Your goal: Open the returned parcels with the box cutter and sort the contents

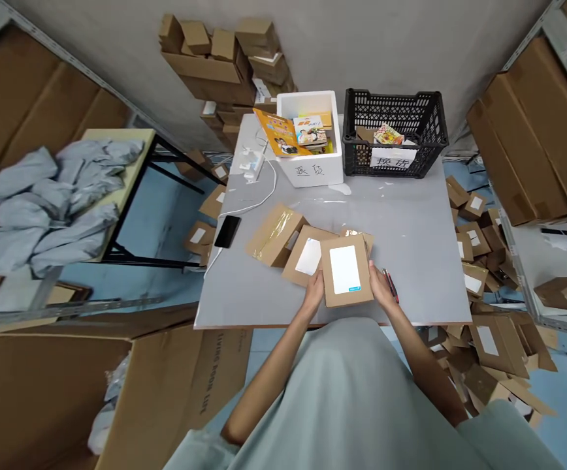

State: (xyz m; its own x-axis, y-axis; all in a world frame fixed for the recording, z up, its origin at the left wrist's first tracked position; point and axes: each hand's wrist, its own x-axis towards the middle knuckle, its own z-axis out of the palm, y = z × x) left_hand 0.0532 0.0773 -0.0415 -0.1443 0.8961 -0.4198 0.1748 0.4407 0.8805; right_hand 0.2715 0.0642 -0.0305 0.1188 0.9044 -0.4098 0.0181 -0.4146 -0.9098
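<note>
Between my two hands I hold a brown cardboard box (335, 297) with a white label on its upper face, near the table's front edge. My left hand (314, 287) grips its left side and my right hand (379, 284) its right side. Partly under and behind it lies another labelled box (293, 266). Further left sits a box with clear tape (270, 230), and a corner of one more box (368, 241) shows behind the held one. Close beside my right hand lie pens (390, 286), one of them red.
A white bin (313, 173) with books and a black crate (384, 166) stand at the table's back. A phone (227, 232) and a white cable with a power strip (253, 163) lie left. Boxes (489, 339) heap on the floor right; a large open carton (166, 385) stands left.
</note>
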